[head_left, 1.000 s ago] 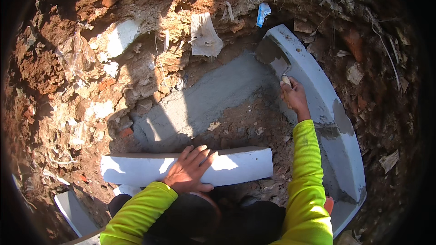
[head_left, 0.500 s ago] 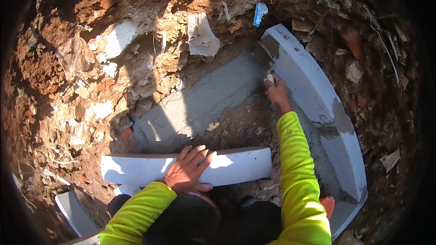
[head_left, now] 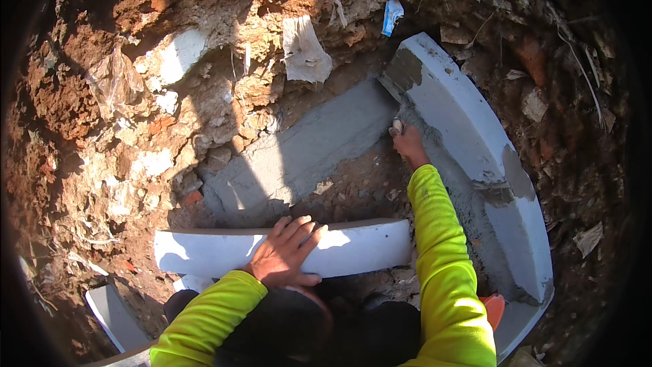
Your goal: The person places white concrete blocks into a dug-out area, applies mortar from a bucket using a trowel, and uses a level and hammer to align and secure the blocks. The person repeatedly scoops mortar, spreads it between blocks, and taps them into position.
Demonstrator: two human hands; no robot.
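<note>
Left grip (head_left: 285, 253) on block (head_left: 370, 251), right grip (head_left: 409, 145) around trowel (head_left: 397, 124)

Two hands (head_left: 285, 255) (head_left: 409, 144) — one trowel (head_left: 397, 124)

Trowel (head_left: 397, 124): pale rounded handle gripped in the right hand (head_left: 409, 143); blade hard to make out.
Mortar bed (head_left: 326, 129): grey, mostly smooth strip, running from ahead of the left hand (head_left: 285, 253) to just beyond the right.
Near kerb block (head_left: 360, 248): long, pale, sun-patched, lying crosswise under the left hand's spread fingers.
Side kerb block (head_left: 455, 105): pale, mortar-smeared at its far end, right of the right hand.
</note>
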